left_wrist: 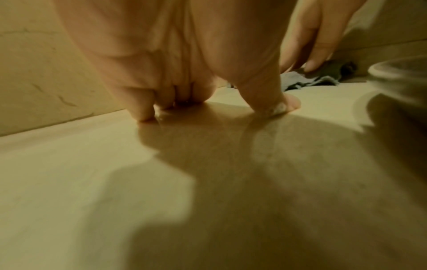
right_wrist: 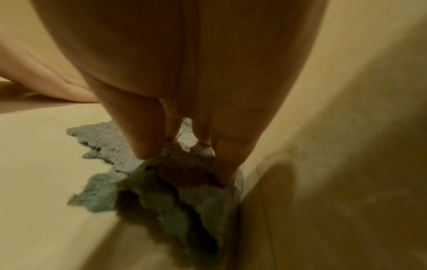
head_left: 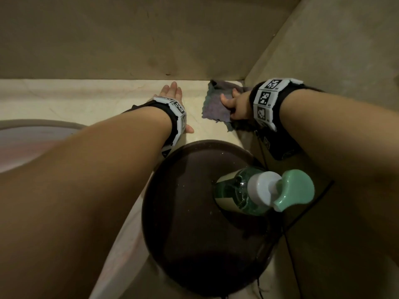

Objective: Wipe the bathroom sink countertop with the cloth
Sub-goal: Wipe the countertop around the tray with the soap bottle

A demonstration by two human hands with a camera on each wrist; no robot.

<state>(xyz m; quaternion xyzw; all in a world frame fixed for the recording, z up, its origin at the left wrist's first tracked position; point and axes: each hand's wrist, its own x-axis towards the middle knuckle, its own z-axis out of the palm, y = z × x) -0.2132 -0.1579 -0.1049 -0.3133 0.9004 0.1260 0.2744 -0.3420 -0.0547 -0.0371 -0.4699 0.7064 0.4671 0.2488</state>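
A ragged grey-blue cloth (head_left: 216,110) lies on the pale stone countertop (head_left: 86,102), tucked into the far right corner where the two walls meet. My right hand (head_left: 231,102) presses down on it with straight, spread fingers; in the right wrist view the fingertips (right_wrist: 148,153) stand on the cloth (right_wrist: 108,140) close to the side wall. My left hand (head_left: 172,91) lies flat and open on the bare countertop just left of the cloth, holding nothing. In the left wrist view its fingertips (left_wrist: 145,115) touch the stone, with the cloth (left_wrist: 323,80) beyond them.
A dark round tray (head_left: 183,223) sits on the counter in front of the hands, under my forearms, carrying a green pump soap bottle (head_left: 248,190). The sink basin rim (head_left: 43,123) curves at the left. Walls close the back (head_left: 151,39) and right side (head_left: 334,50).
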